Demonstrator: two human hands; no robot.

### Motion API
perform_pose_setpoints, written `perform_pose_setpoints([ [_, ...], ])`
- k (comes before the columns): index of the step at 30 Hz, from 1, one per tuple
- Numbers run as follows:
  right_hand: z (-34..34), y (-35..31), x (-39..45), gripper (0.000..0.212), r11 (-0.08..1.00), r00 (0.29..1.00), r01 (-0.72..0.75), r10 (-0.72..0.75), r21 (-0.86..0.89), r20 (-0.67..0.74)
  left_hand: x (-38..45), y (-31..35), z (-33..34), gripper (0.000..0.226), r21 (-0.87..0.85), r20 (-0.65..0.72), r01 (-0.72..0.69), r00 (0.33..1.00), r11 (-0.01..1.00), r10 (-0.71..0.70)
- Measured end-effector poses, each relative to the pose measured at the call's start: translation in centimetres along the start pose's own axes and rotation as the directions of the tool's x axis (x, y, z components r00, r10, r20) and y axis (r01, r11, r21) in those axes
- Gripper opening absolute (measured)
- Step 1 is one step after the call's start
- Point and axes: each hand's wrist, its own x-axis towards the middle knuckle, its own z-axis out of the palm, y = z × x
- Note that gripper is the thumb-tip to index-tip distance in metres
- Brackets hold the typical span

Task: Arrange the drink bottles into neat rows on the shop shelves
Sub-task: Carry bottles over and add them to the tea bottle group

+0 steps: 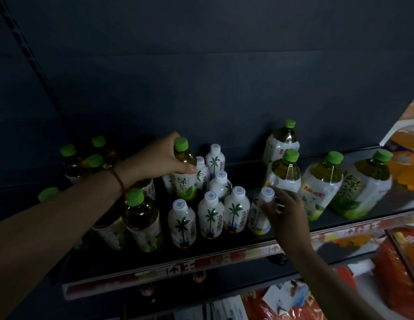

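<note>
On a dark shelf [224, 252] stand green-capped tea bottles and white coconut-drink bottles with palm-tree labels. My left hand [155, 160] grips the neck of a small green tea bottle [184, 172], held upright behind the white ones. My right hand [282, 209] is closed round the rightmost white coconut bottle [259, 213] in the front row. Three more white bottles [210, 215] stand in that row to its left, others [214, 158] behind. Several large green tea bottles [321, 181] stand to the right. Smaller tea bottles [141, 220] crowd the left side under my forearm.
A price strip [201, 264] runs along the shelf's front edge. Orange soda bottles [402, 153] sit at the far right. Red packaged goods [397, 262] lie on the lower level at the right. The dark back panel [201, 77] rises behind the bottles.
</note>
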Motion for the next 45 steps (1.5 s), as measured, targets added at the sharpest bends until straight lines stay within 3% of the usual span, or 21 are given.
perform_pose_setpoints([
  [4, 0.1, 0.0, 0.0, 0.042, 1.0, 1.0, 0.015, -0.015, -0.018, -0.004, 0.0, -0.8, 1.2, 0.05, 0.222, 0.073, -0.025, 0.997, 0.975, 0.009],
  [9, 0.0, 0.1, -0.2, 0.044, 0.998, 0.999, 0.044, -0.044, -0.048, 0.004, 0.1, -1.3, 1.1, 0.056, 0.344, 0.083, -0.02, 0.996, 0.939, -0.01],
  [17, -1.6, 0.7, 0.2, 0.044, 0.996, 0.99, 0.085, -0.082, -0.018, 0.113, -2.0, 0.1, 1.6, 0.094, 0.525, 0.041, -0.005, 0.999, 0.851, -0.019],
  [21, -2.9, 1.0, 0.5, 0.041, 0.989, 0.966, 0.147, -0.143, -0.002, 0.217, -4.3, 3.6, 1.2, 0.073, 0.519, -0.109, 0.021, 0.993, 0.854, 0.042],
  [24, -4.3, 1.3, 0.5, 0.043, 0.982, 0.929, 0.185, -0.184, 0.029, 0.321, -7.9, 6.2, 3.7, 0.051, 0.523, -0.169, -0.04, 0.974, 0.851, 0.149],
  [29, -8.0, 4.5, -1.4, 0.035, 0.969, 0.859, 0.246, -0.224, 0.014, 0.459, -14.7, 8.2, 14.7, 0.034, 0.294, -0.206, -0.084, 0.967, 0.952, 0.149],
  [31, -9.2, 6.8, -2.8, 0.033, 0.975, 0.856, 0.224, -0.199, 0.005, 0.477, -16.6, 7.8, 20.0, 0.028, 0.157, -0.225, -0.015, 0.973, 0.988, 0.051],
  [33, -10.0, 10.3, -4.5, 0.028, 0.981, 0.832, 0.191, -0.169, 0.012, 0.528, -18.1, 7.0, 25.3, 0.023, 0.007, -0.19, 0.138, 0.973, 0.99, -0.134],
  [35, -9.9, 14.4, -6.3, 0.031, 0.978, 0.794, 0.206, -0.149, -0.03, 0.589, -18.8, 5.2, 31.0, 0.021, -0.155, -0.096, 0.311, 0.94, 0.938, -0.327],
  [39, -7.2, 22.0, -7.2, 0.037, 0.963, 0.758, 0.224, -0.076, -0.149, 0.647, -16.6, 0.4, 41.5, 0.033, -0.435, 0.036, 0.512, 0.832, 0.741, -0.553],
  [43, -1.4, 28.3, -3.2, 0.043, 0.941, 0.791, 0.297, -0.148, -0.162, 0.594, -10.0, -6.2, 49.6, 0.037, -0.676, 0.062, 0.502, 0.769, 0.54, -0.637],
  [45, 1.9, 30.5, -0.4, 0.046, 0.882, 0.783, 0.446, -0.301, -0.153, 0.545, -5.8, -8.7, 52.0, 0.033, -0.673, 0.022, 0.451, 0.804, 0.586, -0.594],
])
